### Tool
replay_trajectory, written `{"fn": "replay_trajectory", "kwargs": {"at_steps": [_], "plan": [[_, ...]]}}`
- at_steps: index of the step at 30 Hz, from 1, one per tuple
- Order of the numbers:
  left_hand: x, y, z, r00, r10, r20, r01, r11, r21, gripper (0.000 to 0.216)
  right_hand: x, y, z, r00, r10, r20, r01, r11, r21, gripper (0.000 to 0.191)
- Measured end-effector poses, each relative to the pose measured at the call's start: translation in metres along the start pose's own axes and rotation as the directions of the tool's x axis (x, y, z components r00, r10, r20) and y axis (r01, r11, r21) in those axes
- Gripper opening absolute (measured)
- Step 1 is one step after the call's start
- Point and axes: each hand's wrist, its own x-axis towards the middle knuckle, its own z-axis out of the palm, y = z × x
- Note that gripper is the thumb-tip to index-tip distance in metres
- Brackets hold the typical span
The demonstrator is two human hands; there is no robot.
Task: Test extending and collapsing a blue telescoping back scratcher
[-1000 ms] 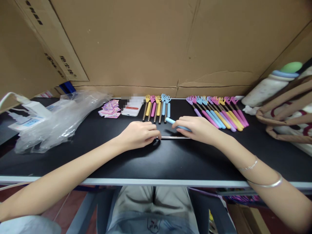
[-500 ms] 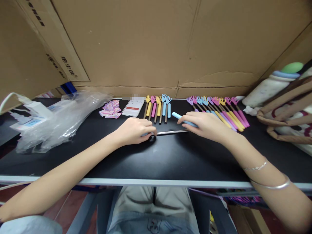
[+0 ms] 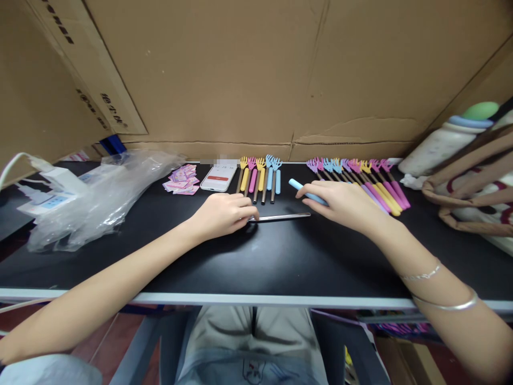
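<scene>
Left grip (image 3: 222,215), mid-frame, pinches a metal rod (image 3: 284,217); right grip (image 3: 339,202), right of centre, holds a blue handle (image 3: 295,184); seemingly joining or separating, next needing alignment.

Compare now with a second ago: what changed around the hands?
The right hand has moved rightward and slightly farther from the wearer, carrying the light-blue handle. The left hand and the metal rod have shifted slightly away too; the rod's right end now shows clear of the right hand. No new grip or release is visible. The phone, cards and claw-headed tools stayed put.
</scene>
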Motion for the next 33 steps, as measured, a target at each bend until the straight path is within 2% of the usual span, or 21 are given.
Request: {"fn": "replay_trajectory", "kwargs": {"at_steps": [14,25,33], "plan": [[0.0001,0.0049,0.0047,0.999,-0.011,-0.04,0.011,1.0,0.003,0.016,-0.0005,0.0012,0.0005,0.999,0.04,-0.01,-0.04,0.999,-0.019,0.018],[0.0005,0.0045,0.0056,1.0,-0.011,0.007,0.011,1.0,-0.011,0.02,-0.0011,0.0004,-0.0007,0.999,0.032,-0.007,-0.032,0.999,-0.007,0.019],[0.0007,0.0052,0.0047,1.0,-0.021,-0.002,0.021,1.0,-0.006,0.02,-0.0008,-0.0002,-0.0015,0.999,0.034,0.004,-0.034,0.999,-0.018,0.019]]}}
